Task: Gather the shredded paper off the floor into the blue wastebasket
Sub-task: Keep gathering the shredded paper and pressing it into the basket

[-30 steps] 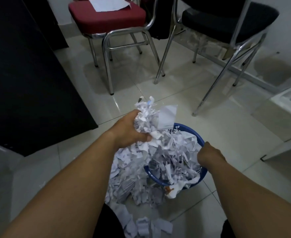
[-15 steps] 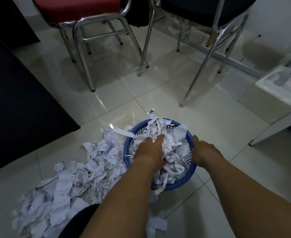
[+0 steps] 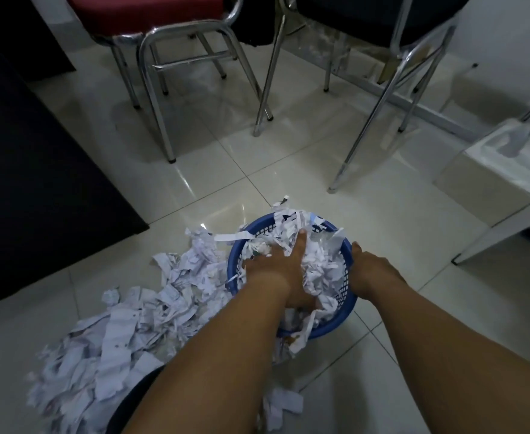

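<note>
The blue wastebasket [image 3: 348,277] stands on the tiled floor, heaped with white paper shreds. My left hand [image 3: 281,267] lies flat on the paper inside it, fingers spread, pressing down. My right hand [image 3: 371,272] grips the basket's right rim. A wide pile of shredded paper [image 3: 126,336] lies on the floor to the left of the basket and runs back toward my knee. A few more strips [image 3: 284,402] lie in front of the basket.
A red-seated chair with chrome legs [image 3: 157,98] and a dark-seated chrome chair [image 3: 379,98] stand just beyond the basket. A black panel [image 3: 38,170] fills the left side. A white box [image 3: 489,170] and a white table leg [image 3: 504,230] are at the right.
My left hand carried a raised clump of shreds down into the basket and now presses flat on the heap with fingers spread. My right hand stayed on the rim. The view tilted down.
</note>
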